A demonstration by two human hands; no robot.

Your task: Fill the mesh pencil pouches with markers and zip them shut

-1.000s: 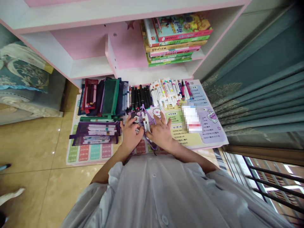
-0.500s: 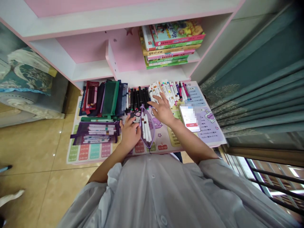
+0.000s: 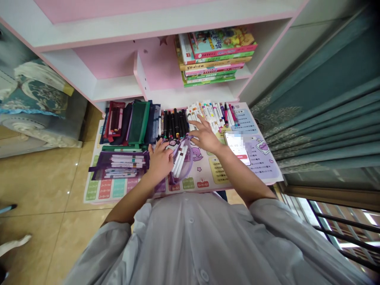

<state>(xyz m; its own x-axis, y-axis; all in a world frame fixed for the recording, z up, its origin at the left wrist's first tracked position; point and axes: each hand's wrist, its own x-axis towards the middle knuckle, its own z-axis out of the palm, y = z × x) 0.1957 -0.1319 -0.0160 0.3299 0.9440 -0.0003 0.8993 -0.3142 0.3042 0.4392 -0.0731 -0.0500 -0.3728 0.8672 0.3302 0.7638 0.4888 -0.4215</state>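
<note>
My left hand (image 3: pixel 160 160) holds the left edge of a clear purple zip pouch (image 3: pixel 183 160), which has several white markers inside. The pouch lies tilted on a printed times-table mat (image 3: pixel 190 183). My right hand (image 3: pixel 204 136) is spread open just above the pouch, its thumb near the purple rim and its fingertips close to a row of white-barrelled markers (image 3: pixel 206 116). Black markers (image 3: pixel 175 123) stand in a row to the left of those. A smartphone (image 3: pixel 236 147) lies on the mat to the right of my right hand, apart from it.
Filled fabric pencil cases (image 3: pixel 130 122) and a purple pouch of markers (image 3: pixel 118 165) lie on the mat's left part. A pink-and-white bookshelf (image 3: pixel 118 79) with stacked books (image 3: pixel 215 57) stands above. A teal curtain (image 3: pixel 320 122) hangs right; tiled floor (image 3: pixel 50 190) lies left.
The clear purple pouch has tilted, its lower end swinging to the right. Since the earliest frame, my right hand has moved off the pouch towards the markers, and the view has shifted slightly.
</note>
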